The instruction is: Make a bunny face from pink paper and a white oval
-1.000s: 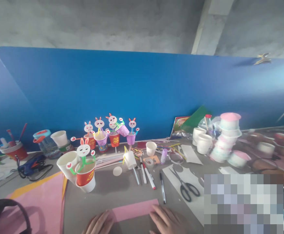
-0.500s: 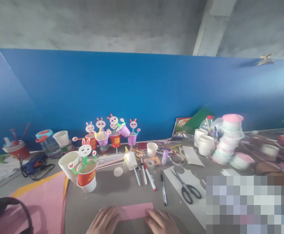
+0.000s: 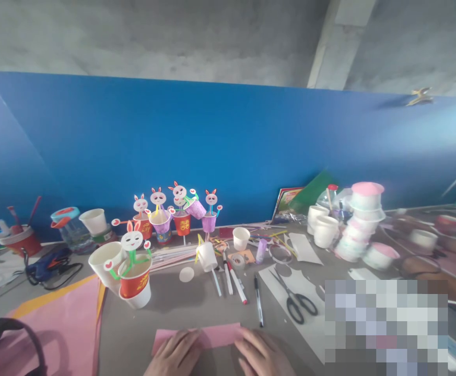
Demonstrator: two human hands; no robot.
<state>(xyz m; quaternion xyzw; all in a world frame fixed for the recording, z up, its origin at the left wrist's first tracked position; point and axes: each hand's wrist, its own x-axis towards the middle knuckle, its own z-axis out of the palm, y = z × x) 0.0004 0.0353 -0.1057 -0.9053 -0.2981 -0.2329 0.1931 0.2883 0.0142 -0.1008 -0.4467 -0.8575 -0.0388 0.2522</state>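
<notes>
A pink strip of paper [image 3: 215, 334] lies flat on the grey table [image 3: 173, 308] at the bottom middle. My left hand [image 3: 175, 355] rests on its left part, fingers stretched flat. My right hand [image 3: 261, 355] presses on its right end, fingers also flat. Both hands are cut off by the lower frame edge. Just beyond the paper lie a black pen [image 3: 258, 300], a red-tipped marker [image 3: 233, 279] and black-handled scissors [image 3: 294, 300].
Paper cups with bunny figures [image 3: 173, 209] stand along the blue wall, one red cup bunny [image 3: 133, 271] nearer. Large pink sheets [image 3: 63, 324] lie left, a glue gun [image 3: 47, 263] far left. White and pink cup stacks [image 3: 363, 219] stand right. A blurred patch covers the lower right.
Both hands slid a little toward each other and up onto the pink strip; the strip now shows more to the left of my left hand. The view shifted slightly.
</notes>
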